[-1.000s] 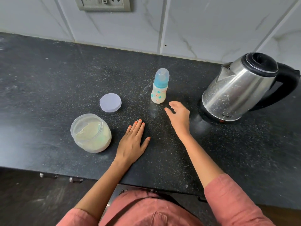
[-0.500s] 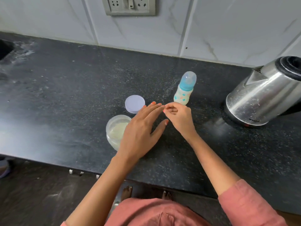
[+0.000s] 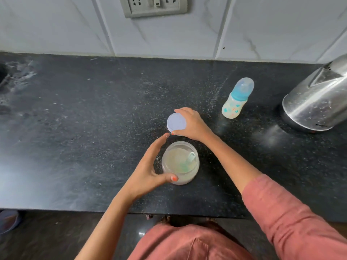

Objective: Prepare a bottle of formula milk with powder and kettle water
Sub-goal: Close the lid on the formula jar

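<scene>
Kettle (image 3: 317,102) cropped at right | scoop (image 3: 189,160) blurred inside jar (image 3: 180,163)

Black speckled counter (image 3: 75,147), left hand (image 3: 148,169) cupped around an open powder jar (image 3: 180,163) with a scoop (image 3: 190,158) inside, right hand (image 3: 191,123) gripping the round lid (image 3: 176,122) just beyond it, capped baby bottle (image 3: 237,99) upright, steel kettle (image 3: 317,104) at far right, wall socket (image 3: 154,5) above

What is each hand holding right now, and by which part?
Right hand grips the round pale lilac plastic lid by its rim. Left hand cups the side wall of the open clear plastic powder jar.
</scene>
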The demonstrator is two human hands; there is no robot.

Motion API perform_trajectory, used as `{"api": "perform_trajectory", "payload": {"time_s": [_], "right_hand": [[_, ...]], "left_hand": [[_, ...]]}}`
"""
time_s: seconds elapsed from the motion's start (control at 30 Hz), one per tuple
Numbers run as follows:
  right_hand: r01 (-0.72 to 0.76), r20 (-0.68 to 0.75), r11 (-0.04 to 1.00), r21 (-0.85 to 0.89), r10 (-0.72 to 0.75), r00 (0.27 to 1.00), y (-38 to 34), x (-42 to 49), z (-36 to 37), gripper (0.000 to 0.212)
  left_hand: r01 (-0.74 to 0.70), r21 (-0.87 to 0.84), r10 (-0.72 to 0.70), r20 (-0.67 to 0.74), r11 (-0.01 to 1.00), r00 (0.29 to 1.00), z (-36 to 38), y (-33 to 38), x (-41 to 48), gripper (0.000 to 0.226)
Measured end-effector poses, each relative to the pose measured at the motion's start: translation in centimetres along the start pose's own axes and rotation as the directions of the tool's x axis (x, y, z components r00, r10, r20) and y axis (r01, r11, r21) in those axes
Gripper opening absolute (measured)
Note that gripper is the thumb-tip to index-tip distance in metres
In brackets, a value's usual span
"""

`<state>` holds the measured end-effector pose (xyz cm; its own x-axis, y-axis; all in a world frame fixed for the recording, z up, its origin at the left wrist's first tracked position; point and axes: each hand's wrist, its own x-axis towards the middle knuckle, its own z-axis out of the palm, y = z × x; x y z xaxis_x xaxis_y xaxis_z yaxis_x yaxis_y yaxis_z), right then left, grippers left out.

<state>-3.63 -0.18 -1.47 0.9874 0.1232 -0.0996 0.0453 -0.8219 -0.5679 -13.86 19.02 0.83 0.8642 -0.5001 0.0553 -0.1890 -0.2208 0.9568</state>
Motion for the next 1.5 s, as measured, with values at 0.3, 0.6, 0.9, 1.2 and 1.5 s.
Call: {"api": "perform_trajectory", "payload": {"time_s": [0.3,0.6,0.9,1.2,1.5], "right_hand": [[-0.054,0.082,0.981,-0.186,0.070,0.994,-1.3,0.5,-0.2,0.077],[-0.051,-0.003,0.998,0.025,0.052,0.999,-5.2,-4.6,-6.8,0.071],[0.010,0.167,0.998,-0.062,0.000,0.986,-8.5,-12.1,-7.5,0.072],[0.047,0.173,0.969,-0.242,-0.004,0.985,-9.5,-12.9,-5.5,0.072],[0.001,0.103,0.927,-0.376,0.041,0.994,-10.5,-13.1,-4.6,0.069]], "left_hand": [[-0.014,0.020,0.012,0.118,1.000,0.993,0.6,-1.8,0.6,0.103],[-0.045,0.032,0.042,0.089,0.998,0.995,1.0,-2.0,0.8,0.107],[0.026,-0.068,-0.022,0.069,0.997,0.997,1.2,-1.6,0.7,0.093],[0.025,-0.055,-0.022,0.045,0.998,0.999,1.4,-1.3,0.5,0.086],[-0.009,-0.095,0.013,0.042,0.995,0.999,1.4,-0.5,0.4,0.075]]}}
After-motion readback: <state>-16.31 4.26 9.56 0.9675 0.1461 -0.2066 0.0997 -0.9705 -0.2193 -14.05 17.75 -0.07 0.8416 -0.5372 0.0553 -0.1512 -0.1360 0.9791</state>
